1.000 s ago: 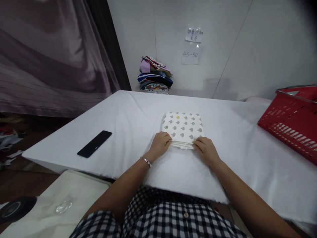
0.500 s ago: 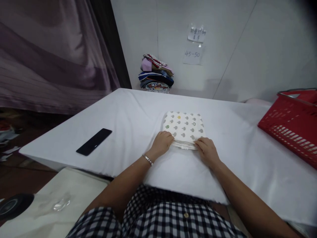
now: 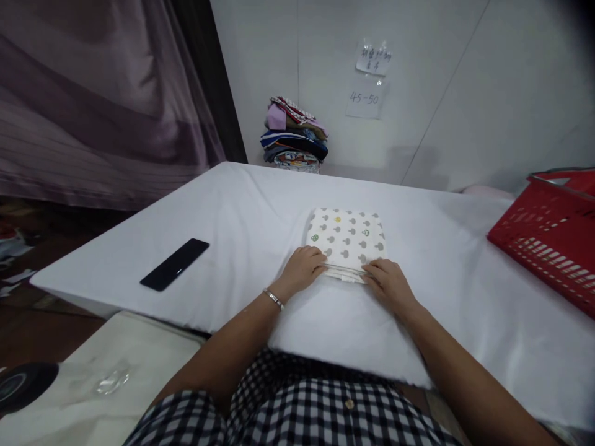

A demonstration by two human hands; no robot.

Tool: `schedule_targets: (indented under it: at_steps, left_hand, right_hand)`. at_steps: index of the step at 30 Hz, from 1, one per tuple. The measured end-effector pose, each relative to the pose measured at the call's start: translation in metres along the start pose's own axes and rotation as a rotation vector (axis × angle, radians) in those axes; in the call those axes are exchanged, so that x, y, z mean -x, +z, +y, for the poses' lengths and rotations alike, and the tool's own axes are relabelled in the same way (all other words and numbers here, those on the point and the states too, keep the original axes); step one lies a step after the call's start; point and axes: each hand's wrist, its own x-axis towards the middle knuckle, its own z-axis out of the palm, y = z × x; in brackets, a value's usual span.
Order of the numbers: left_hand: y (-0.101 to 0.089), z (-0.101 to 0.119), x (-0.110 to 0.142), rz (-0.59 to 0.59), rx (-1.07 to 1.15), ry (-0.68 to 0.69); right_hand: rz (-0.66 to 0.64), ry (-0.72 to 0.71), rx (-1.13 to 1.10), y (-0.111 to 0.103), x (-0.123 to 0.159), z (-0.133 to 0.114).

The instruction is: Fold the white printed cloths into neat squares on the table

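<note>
A folded white cloth (image 3: 346,238) with grey tree-like prints and a few green and yellow ones lies flat on the white-covered table (image 3: 246,217). Its layered near edge faces me, and a small white tag sticks out there. My left hand (image 3: 303,267) pinches the near left corner, fingers curled on top. At the near right corner my right hand (image 3: 388,282) grips the layers the same way, thumb toward the edge. Both thumbs are partly hidden. A silver bracelet (image 3: 273,298) circles my left wrist.
A black phone (image 3: 175,264) lies on the table's left. The red basket (image 3: 548,229) stands at the right edge. Behind the table rises a stack of folded fabrics (image 3: 295,133) near the wall with paper notes (image 3: 365,99). A pale seat-like surface (image 3: 125,371) sits lower left.
The view has shifted slightly. Both hands stay on the near corners of the cloth, with only slight movement of the fingers along its edge.
</note>
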Motion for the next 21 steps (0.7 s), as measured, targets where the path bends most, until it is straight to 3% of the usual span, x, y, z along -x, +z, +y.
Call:
schedule_targets:
  at_steps: [4, 10, 17, 21]
  left_hand:
    - [-0.004, 0.003, -0.003, -0.025, -0.076, -0.001]
    - [0.000, 0.010, -0.003, 0.037, -0.174, -0.032]
    - [-0.008, 0.000, 0.007, -0.061, -0.074, 0.100]
    - [-0.013, -0.006, 0.008, -0.057, -0.138, 0.143]
  right_hand:
    - [-0.038, 0.009, 0.056, -0.001, -0.004, -0.004]
    - [0.115, -0.020, 0.106, 0.002, -0.002, -0.003]
    - [0.056, -0.199, 0.094, 0.004, 0.008, 0.005]
    - [0.083, -0.283, 0.108, 0.004, 0.009, 0.013]
